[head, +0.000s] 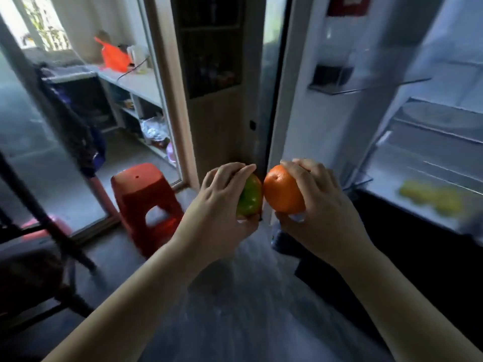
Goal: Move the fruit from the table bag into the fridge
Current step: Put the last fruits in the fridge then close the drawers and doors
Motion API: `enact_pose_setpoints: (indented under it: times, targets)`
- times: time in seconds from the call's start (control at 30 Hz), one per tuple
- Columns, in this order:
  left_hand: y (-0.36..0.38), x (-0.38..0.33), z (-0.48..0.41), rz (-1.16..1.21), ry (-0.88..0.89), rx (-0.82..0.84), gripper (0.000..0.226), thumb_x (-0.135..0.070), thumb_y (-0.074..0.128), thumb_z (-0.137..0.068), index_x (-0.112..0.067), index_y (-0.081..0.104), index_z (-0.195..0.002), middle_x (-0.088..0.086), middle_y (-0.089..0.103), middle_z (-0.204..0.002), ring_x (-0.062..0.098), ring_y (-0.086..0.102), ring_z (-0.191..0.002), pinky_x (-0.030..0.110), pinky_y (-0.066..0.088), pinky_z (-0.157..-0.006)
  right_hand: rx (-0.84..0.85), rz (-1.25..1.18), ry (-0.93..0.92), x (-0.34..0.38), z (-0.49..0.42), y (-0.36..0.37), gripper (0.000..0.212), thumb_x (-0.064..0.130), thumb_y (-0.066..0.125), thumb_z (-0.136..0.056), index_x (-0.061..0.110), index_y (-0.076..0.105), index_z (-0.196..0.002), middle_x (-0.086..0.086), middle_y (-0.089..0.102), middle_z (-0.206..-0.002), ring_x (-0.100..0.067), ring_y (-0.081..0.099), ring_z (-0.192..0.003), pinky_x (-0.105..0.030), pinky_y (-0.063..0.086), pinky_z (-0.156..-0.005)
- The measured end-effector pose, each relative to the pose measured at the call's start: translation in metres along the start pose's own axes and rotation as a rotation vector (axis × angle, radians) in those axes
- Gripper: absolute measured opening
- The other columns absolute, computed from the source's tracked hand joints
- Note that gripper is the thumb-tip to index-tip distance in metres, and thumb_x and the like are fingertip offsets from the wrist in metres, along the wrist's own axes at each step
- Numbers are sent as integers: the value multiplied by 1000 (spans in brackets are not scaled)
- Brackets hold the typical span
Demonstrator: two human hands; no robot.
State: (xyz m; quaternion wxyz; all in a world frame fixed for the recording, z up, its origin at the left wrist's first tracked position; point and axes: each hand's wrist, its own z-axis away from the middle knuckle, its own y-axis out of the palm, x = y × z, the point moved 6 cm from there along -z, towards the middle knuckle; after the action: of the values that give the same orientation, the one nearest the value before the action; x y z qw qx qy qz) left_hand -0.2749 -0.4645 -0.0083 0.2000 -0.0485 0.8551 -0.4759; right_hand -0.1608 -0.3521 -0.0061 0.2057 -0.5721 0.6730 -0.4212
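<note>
My left hand [222, 197] grips a green apple [250, 197] from above and from the left side. My right hand [317, 202] holds an orange [282, 190], fingers wrapped over its top and right side. The two fruits sit side by side, almost touching, held out in front of me at the middle of the view. To the right stands the open fridge [386, 131], its white interior lit. A blurred bunch of yellow fruit [431, 198] lies on a lower fridge shelf [392, 199]. The table bag is out of view.
A red plastic stool [146, 202] stands on the floor left of my hands. A wooden cabinet [217, 113] rises behind them, beside the fridge's edge. Far left are a glass door, a counter with an orange bag [113, 57], and a dark chair frame [52, 226].
</note>
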Motion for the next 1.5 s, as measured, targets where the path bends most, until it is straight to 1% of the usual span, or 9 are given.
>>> enact_pose_setpoints:
  times: [0.1,0.2,0.4,0.63,0.8,1.0,1.13,1.27,1.5]
  targets:
    - [25,-68,-25,66,126,23,77,-38,70,-70,-18,41,-139,0,43,-136,22,39,-126,26,36,-98,-39,82,97,-50,36,-47,80,41,74,-70,14,39,-136,-11,44,-136,-35,46,-119,-47,46,-95]
    - [50,-130,-44,125,248,58,76,-41,68,-70,-20,41,-138,-3,43,-135,17,38,-124,27,38,-95,-96,137,201,-92,72,-91,75,49,61,-73,14,40,-135,-10,45,-135,-31,43,-120,-43,43,-95]
    - [82,-216,-78,216,447,96,76,-37,66,-74,-28,33,-142,-14,33,-136,8,28,-129,20,35,-93,-144,268,361,-154,127,-151,78,35,76,-70,14,40,-137,-9,44,-136,-29,43,-122,-38,42,-96]
    - [114,-281,-130,317,604,114,78,-36,69,-75,-27,31,-143,-12,33,-140,8,26,-130,20,29,-100,-208,398,534,-210,165,-193,84,33,81,-66,16,40,-137,-7,45,-137,-27,45,-120,-38,44,-97]
    - [143,-322,-176,367,709,128,83,-38,73,-74,-27,29,-143,-9,33,-139,8,27,-125,20,30,-94,-259,495,628,-263,170,-225,78,30,78,-66,17,44,-134,-6,47,-133,-27,48,-113,-40,48,-91]
    - [183,-353,-231,442,764,124,84,-37,77,-72,-29,31,-142,-12,37,-136,7,32,-121,12,28,-86,-291,549,728,-332,172,-234,87,31,83,-61,24,40,-136,-1,44,-136,-23,46,-116,-34,46,-86]
    - [223,-392,-270,515,791,157,80,-34,75,-72,-28,34,-140,-12,38,-136,10,36,-124,22,37,-97,-302,548,819,-382,193,-239,88,33,82,-62,29,37,-138,5,42,-136,-19,45,-117,-32,45,-86]
    - [261,-450,-302,546,819,160,72,-35,68,-70,-22,41,-136,-9,42,-132,11,37,-123,23,33,-102,-302,564,863,-446,218,-267,85,31,81,-65,28,38,-138,4,44,-134,-19,47,-116,-30,44,-84]
    - [306,-554,-365,528,854,135,68,-33,64,-69,-18,45,-132,-4,46,-130,16,42,-120,16,29,-101,-348,550,899,-578,233,-323,78,27,77,-69,22,40,-137,-1,45,-133,-26,48,-115,-40,47,-90]
